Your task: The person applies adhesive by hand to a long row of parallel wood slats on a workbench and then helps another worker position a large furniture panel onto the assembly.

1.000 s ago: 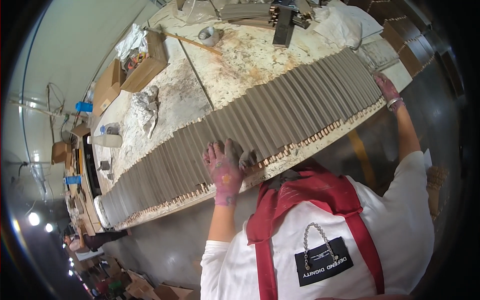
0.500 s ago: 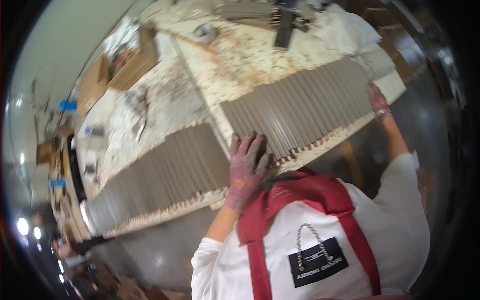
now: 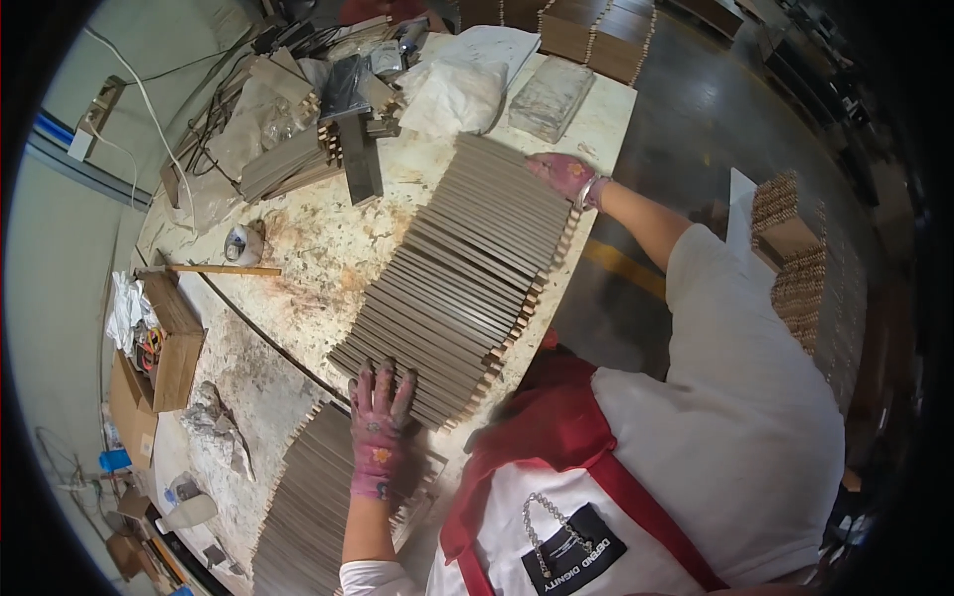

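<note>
- Two gloved hands bracketed one long pack of grey slats [image 3: 462, 278] standing on edge on the stained workbench [image 3: 298, 248]; the pack ran from about 7 o'clock up to 1 o'clock across the bench.
- At the bench's 9 o'clock edge sat an open cardboard box [image 3: 171, 343], with a wooden stick [image 3: 224, 269] and a roll of tape [image 3: 243, 243] just above it.
- A second, separate run of slats [image 3: 313, 497] lay at 7 o'clock, apart from the main pack by a small gap.
- The left hand [image 3: 380, 432] lay flat, fingers spread, pressing the near end of the main pack; it clasped nothing, only pushed.
- The right hand [image 3: 562, 173], at 1 o'clock, pressed palm-down against the far end, likewise clenched on nothing.
- Beyond it, at 12 o'clock, lay a grey block [image 3: 552, 96] and crumpled white sheeting [image 3: 462, 84].
- Judged risk: held only by end pressure, the pack could buckle in the middle and spill if either palm eased off or pushed unevenly.
- Judged risk: the wooden pegs [image 3: 517, 323] along the bench edge overhung it, so a sideways shove might tip slats to the floor.
</note>
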{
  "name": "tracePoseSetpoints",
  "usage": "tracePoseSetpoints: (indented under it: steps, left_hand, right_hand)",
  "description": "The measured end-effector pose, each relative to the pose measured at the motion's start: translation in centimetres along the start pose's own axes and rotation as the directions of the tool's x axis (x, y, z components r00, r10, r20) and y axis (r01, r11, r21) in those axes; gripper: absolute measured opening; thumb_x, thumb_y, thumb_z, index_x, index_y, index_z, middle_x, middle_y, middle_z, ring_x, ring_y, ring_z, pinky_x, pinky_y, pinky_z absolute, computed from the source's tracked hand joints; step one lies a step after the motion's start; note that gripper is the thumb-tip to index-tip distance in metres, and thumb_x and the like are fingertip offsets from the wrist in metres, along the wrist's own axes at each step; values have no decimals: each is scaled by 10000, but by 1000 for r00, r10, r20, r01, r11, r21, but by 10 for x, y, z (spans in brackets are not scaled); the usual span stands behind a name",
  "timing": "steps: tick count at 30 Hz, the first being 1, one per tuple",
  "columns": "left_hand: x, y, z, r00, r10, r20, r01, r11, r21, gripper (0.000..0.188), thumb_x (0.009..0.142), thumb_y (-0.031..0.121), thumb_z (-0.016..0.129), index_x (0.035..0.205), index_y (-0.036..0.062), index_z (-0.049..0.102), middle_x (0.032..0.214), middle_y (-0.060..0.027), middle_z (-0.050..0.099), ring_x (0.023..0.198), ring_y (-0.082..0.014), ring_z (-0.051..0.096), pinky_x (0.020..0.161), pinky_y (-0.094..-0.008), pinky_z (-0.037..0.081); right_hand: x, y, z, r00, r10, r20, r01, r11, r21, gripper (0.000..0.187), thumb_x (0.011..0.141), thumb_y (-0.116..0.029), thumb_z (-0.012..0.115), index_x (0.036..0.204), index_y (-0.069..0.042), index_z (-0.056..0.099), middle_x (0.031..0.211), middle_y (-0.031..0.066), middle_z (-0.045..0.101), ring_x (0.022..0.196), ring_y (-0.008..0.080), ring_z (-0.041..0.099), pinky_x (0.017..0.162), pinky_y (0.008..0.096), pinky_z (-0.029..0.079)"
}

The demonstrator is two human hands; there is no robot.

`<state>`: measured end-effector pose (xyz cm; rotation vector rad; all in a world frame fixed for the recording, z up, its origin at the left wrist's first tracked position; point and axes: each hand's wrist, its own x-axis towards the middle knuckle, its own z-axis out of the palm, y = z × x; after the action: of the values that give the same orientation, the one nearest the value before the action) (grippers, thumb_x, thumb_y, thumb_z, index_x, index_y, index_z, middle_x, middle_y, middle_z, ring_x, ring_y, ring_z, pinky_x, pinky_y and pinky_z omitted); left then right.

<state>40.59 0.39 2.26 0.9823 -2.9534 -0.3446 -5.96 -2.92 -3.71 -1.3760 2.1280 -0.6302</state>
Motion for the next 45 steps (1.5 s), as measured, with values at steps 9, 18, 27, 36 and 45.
tracePoseSetpoints:
  steps: [9, 18, 27, 36, 45]
  left_hand:
    - [6, -5, -14, 997, 24, 69, -18, 996, -92, 608, 649, 56, 616, 1239, 138, 495, 1278, -135, 459, 1169, -390, 415, 977, -478, 377]
    - [198, 45, 0, 934, 354, 46, -348, 932, -102, 625, 812, 413, 568, 1350, 146, 395, 1418, -194, 296, 1289, -405, 291, 1062, -529, 186]
    - [278, 65, 33, 884, 467, -29, -464, 883, 69, 680, 803, 429, 583, 1393, 200, 335, 1447, -172, 257, 1301, -400, 283, 1066, -553, 149]
    - [361, 81, 47, 872, 459, -171, -467, 884, -8, 680, 771, 366, 646, 1347, 117, 388, 1400, -143, 356, 1278, -367, 330, 1054, -489, 232]
    - [374, 76, 58, 870, 471, -143, -475, 880, 6, 701, 767, 387, 647, 1356, 123, 374, 1408, -157, 331, 1270, -393, 323, 1059, -485, 224]
  right_hand:
    - [-21, -7, 30, 981, -193, 2, 193, 981, 7, 458, 882, -416, 490, 1028, 10, 577, 895, 226, 620, 849, 353, 604, 756, 386, 464]
    - [-65, 22, 24, 995, -99, -31, 104, 951, 291, 581, 872, -438, 527, 1247, 2, 460, 1154, 212, 560, 1087, 315, 536, 922, 360, 412]
    - [-33, 54, 18, 934, 158, -320, 61, 813, 579, 485, 890, -357, 531, 1173, 35, 500, 1033, 185, 620, 964, 232, 594, 838, 316, 451]
    - [-12, 79, 1, 885, 235, -403, 8, 856, 517, 368, 885, -327, 529, 1025, 10, 578, 862, 184, 618, 829, 283, 603, 742, 340, 456]
    - [-5, 92, -4, 872, 238, -427, -10, 882, 471, 416, 880, -376, 510, 1017, 9, 584, 839, 174, 624, 799, 300, 592, 742, 357, 450]
